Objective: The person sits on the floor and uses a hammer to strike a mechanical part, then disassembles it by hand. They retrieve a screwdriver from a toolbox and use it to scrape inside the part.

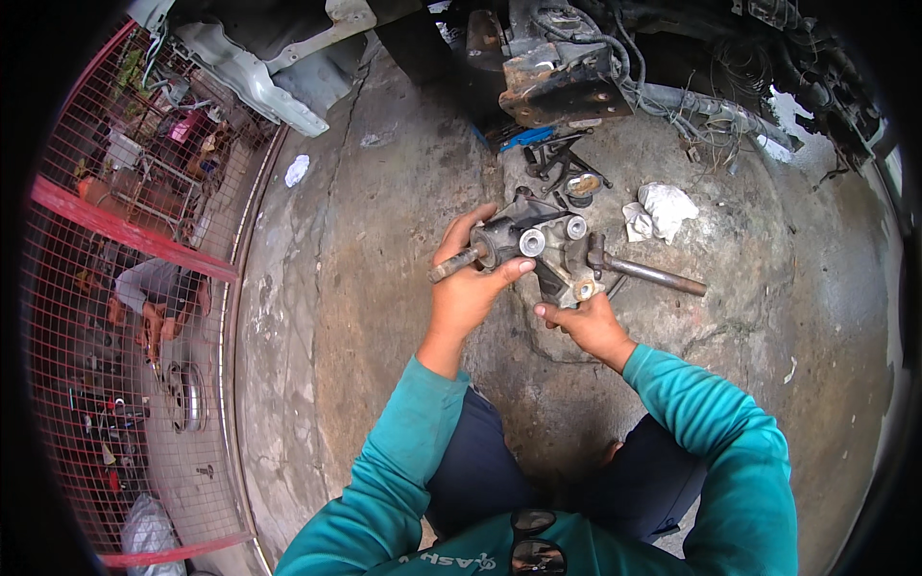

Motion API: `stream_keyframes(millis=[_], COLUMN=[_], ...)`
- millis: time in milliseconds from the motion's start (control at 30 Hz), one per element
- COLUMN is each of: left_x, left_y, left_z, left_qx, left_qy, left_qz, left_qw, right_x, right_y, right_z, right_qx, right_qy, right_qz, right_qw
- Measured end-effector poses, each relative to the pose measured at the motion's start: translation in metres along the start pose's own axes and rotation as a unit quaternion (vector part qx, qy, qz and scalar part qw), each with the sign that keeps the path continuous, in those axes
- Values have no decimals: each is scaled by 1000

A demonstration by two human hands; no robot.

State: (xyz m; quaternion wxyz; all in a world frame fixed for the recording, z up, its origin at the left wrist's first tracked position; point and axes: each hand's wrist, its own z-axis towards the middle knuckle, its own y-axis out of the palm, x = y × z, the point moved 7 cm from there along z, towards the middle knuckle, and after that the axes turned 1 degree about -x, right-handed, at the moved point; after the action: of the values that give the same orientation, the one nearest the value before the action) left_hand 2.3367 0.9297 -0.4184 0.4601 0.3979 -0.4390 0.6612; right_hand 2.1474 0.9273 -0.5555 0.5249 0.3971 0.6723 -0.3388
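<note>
Between my hands, above the concrete floor, is a grey cast metal bracket (555, 252) with several round bolt holes, probably an engine mount. A thick bolt or stud (455, 265) sticks out of its dark left end. My left hand (463, 300) is wrapped round that end, thumb across the near side. At the bracket's lower right corner, my right hand (594, 326) pinches the metal by a bolt hole. Just right of the bracket lies a hammer (661, 276), its handle pointing right. Part of the bracket's left end is hidden by my left hand.
Beyond the bracket lie several dark tools (567, 163) and a small round container (582, 186). A white rag (663, 212) rests to their right. Vehicle parts (562, 84) with loose wires overhang the far side. At left, a red mesh fence (134, 230) separates another person (154, 298).
</note>
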Motion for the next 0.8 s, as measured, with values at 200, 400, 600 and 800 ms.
stream_keyframes(millis=[200, 400, 600, 800], left_x=[-20, -20, -24, -50], left_y=[9, 13, 23, 25], left_z=[1, -8, -6, -13], left_qx=[-35, -30, -22, 60], left_qy=[-63, -111, -100, -214], left_qz=[-289, -383, -475, -568], left_qw=[955, 916, 874, 792], right_x=[-6, -27, -38, -64], right_y=[-16, -23, -38, -45], right_z=[11, 6, 1, -10], right_qx=[92, 129, 152, 178], right_qy=[-148, -178, -228, -233], right_qz=[-30, -41, -84, -155], right_qw=[984, 975, 958, 943])
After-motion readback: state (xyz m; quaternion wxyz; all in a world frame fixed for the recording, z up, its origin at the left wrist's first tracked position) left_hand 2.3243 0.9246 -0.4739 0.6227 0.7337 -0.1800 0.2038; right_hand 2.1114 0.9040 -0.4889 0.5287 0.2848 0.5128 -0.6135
